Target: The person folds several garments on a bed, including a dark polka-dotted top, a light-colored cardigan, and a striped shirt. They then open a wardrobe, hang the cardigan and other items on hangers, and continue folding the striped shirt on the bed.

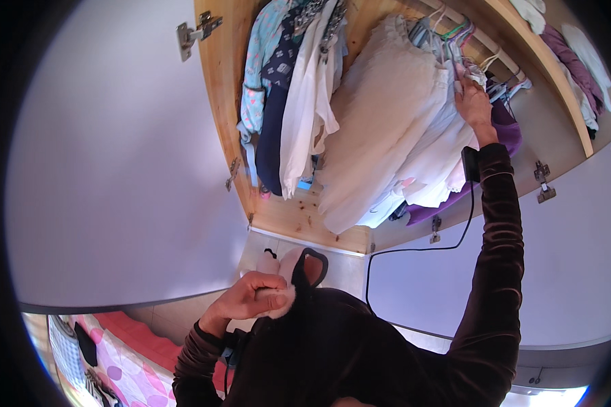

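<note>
My right hand [473, 104] reaches up into a wooden wardrobe and touches the upper part of light-coloured garments [438, 137] on hangers; its fingertips are partly lost among the cloth. Left of it hangs a fluffy cream garment [382, 117], with a purple garment [506, 127] on the other side. Low near my body, my left hand [249, 300] is closed on a soft pale pink and white item [280, 305], possibly plush, whose exact kind I cannot tell. A black-rimmed piece with a reddish-brown inside [314, 269] lies beside that item.
A wooden hanging rail [494, 53] crosses the wardrobe. More clothes [300, 102] hang at the left. Large white doors stand open at left [122, 152] and right [489, 274], with metal hinges. A black cable [422, 250] runs from my right wrist. A patterned bedspread [117, 366] shows lower left.
</note>
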Motion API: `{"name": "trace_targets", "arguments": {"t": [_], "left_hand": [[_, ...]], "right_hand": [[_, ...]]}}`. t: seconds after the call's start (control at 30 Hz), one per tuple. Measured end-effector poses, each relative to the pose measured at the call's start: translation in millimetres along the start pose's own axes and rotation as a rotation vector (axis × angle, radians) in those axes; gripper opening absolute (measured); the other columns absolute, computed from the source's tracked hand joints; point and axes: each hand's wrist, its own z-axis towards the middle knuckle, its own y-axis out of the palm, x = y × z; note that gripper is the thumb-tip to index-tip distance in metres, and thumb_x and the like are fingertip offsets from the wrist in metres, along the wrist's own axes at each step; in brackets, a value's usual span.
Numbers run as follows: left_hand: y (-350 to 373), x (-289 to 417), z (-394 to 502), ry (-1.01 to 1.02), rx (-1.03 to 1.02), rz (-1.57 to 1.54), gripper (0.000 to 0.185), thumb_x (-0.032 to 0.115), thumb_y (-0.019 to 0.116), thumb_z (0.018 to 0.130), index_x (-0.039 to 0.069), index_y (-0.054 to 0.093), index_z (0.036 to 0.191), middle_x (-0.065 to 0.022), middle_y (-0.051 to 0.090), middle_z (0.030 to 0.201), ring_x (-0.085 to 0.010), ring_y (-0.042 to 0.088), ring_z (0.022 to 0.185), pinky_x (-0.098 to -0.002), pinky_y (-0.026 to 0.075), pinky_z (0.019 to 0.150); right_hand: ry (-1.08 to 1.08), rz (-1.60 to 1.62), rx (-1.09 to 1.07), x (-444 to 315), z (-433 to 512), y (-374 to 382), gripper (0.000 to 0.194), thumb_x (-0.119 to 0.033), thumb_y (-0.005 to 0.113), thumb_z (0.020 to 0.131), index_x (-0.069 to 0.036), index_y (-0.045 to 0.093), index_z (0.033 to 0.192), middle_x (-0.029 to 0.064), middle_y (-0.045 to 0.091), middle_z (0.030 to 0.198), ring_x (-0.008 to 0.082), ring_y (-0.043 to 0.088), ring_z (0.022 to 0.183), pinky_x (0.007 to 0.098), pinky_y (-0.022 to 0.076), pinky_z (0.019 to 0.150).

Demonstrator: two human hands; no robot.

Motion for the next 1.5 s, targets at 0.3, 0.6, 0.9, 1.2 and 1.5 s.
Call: {"name": "trace_targets", "arguments": {"t": [0.3,0.6,0.9,1.2,1.5], "left_hand": [[-1,-5,-16,-0.038,-0.016,-0.105,0.015,0.013,0.062,0.092,0.002,0.057,0.084,0.0047,0.043,0.070,-0.0033,0.037,0.067,-0.0207,0.032,0.057],[2,-12,-25,0.066,0.066,-0.085,0.016,0.015,0.063,0.091,0.002,0.057,0.083,0.0041,0.044,0.071,-0.0040,0.039,0.070,-0.0206,0.034,0.061],[31,-52,-42,0.099,0.191,-0.240,0.012,0.008,0.065,0.086,-0.002,0.061,0.090,0.0025,0.055,0.080,-0.0036,0.047,0.076,-0.0204,0.040,0.065],[87,-79,-9,0.387,0.227,-0.132,0.021,0.007,0.058,0.091,0.002,0.049,0.073,0.0016,0.042,0.069,-0.0066,0.036,0.066,-0.0244,0.032,0.059],[122,-68,0,0.272,0.236,-0.132,0.021,0.005,0.061,0.088,0.002,0.047,0.073,0.0029,0.037,0.069,-0.0040,0.035,0.068,-0.0228,0.030,0.057]], "right_hand": [[-0.111,0.062,0.093,-65,17,-16,0.039,-0.027,0.063,0.083,-0.003,0.055,0.113,0.0200,0.066,0.101,0.0366,0.062,0.101,0.0444,0.0478,0.090],[0.220,-0.075,-0.182,-67,31,15,0.042,-0.016,0.056,0.080,-0.003,0.047,0.119,0.0222,0.066,0.103,0.0387,0.065,0.097,0.0482,0.0498,0.086],[-0.215,0.102,-0.088,49,54,51,0.023,-0.010,0.054,0.078,-0.003,0.052,0.099,0.0224,0.063,0.089,0.0417,0.062,0.088,0.0483,0.0493,0.075],[0.001,0.474,-0.123,14,10,35,0.039,-0.012,0.048,0.086,0.003,0.045,0.122,0.0197,0.066,0.077,0.0242,0.065,0.054,0.0369,0.0538,0.053],[-0.208,0.523,0.065,-23,14,74,0.046,-0.016,0.053,0.083,0.010,0.045,0.120,0.0313,0.059,0.104,0.0427,0.060,0.097,0.0462,0.0486,0.084]]}}
